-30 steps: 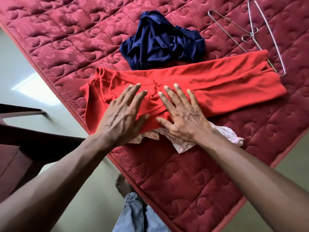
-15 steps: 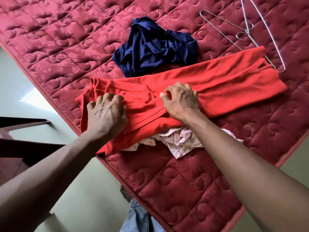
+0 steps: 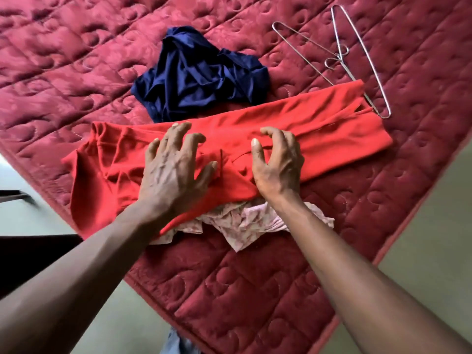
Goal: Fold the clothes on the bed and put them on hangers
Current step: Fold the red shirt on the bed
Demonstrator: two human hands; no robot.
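Observation:
A red garment (image 3: 319,129) lies folded lengthwise across the quilted maroon bed (image 3: 255,290). My left hand (image 3: 173,167) rests on its middle-left part with fingers spread and slightly curled. My right hand (image 3: 278,162) sits on the cloth beside it, fingers arched like a claw, thumb raised, pressing a fold. A crumpled pale floral garment (image 3: 245,223) pokes out from under the red one near my wrists. A bunched navy blue garment (image 3: 201,75) lies just beyond. Two wire hangers (image 3: 339,57) lie at the far right, their lower ends touching the red cloth.
The bed's near edge runs diagonally, with pale floor (image 3: 429,226) on the right and left. Dark wooden furniture (image 3: 23,254) stands at the left. Blue denim (image 3: 176,343) shows at the bottom.
Both hands were flat on the red garment, then closed into fists gathering cloth, and now have opened again with fingers spread on it. The red cloth is more bunched at its middle.

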